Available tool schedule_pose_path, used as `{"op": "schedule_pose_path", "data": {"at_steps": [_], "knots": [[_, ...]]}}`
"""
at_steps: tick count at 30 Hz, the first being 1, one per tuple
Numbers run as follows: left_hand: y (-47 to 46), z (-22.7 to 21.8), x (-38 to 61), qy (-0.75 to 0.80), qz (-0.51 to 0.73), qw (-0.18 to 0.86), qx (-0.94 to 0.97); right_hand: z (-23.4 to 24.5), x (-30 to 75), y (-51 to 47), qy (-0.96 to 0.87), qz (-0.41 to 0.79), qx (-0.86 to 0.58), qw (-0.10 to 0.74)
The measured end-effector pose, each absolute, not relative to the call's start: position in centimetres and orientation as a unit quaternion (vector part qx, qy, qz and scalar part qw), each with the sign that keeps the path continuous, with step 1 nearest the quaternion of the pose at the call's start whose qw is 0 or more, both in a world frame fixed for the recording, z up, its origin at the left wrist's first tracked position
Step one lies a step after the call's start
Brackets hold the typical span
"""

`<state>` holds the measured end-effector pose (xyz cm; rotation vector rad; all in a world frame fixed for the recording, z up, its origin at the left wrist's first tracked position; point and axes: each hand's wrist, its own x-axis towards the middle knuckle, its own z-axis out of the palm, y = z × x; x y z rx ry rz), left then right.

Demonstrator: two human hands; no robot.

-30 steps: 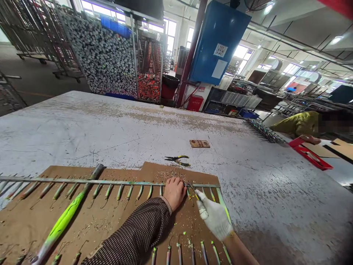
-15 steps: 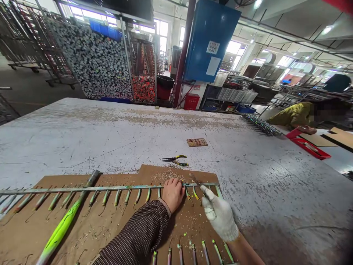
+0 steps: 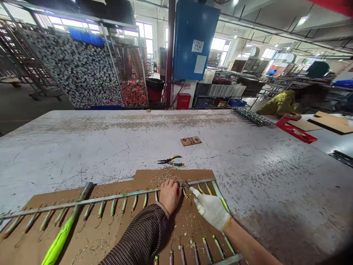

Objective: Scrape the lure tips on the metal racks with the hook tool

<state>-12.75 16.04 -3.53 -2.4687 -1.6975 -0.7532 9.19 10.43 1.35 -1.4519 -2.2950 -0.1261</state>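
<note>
Bare left hand [image 3: 169,195]: curled round paint-streaked metal bar [image 3: 127,195] near brown cardboard's [image 3: 107,232] far edge, presumably steadying.
White-gloved right hand [image 3: 211,210]: grips thin metal tool [image 3: 186,184].

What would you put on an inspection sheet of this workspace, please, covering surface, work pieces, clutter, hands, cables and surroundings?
Surface: worktable scratched and worn; brown cardboard under the work.
Work pieces: metal bar bearing a row of coloured pieces with hooks; it crosses a lime-green rod.
Clutter: pale debris on the cardboard; pliers and a flat patterned case beyond it.
Left hand: bare, fingers bent over the bar.
Right hand: white-gloved, holding a slim tool at the bar; type unclear.
Cables: nothing seen on the worktable.
Surroundings: blue cabinet, stacked grey pieces, co-worker at far right.
</note>
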Motion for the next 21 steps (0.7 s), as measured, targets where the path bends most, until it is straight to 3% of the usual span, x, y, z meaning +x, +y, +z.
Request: {"op": "schedule_pose_path", "data": {"at_steps": [21], "knots": [[15.8,-2.8,-12.7,-0.553,-0.228,0.006,-0.801,2.7,8.7,11.1,-0.824,-0.069,-0.520,0.214]]}}
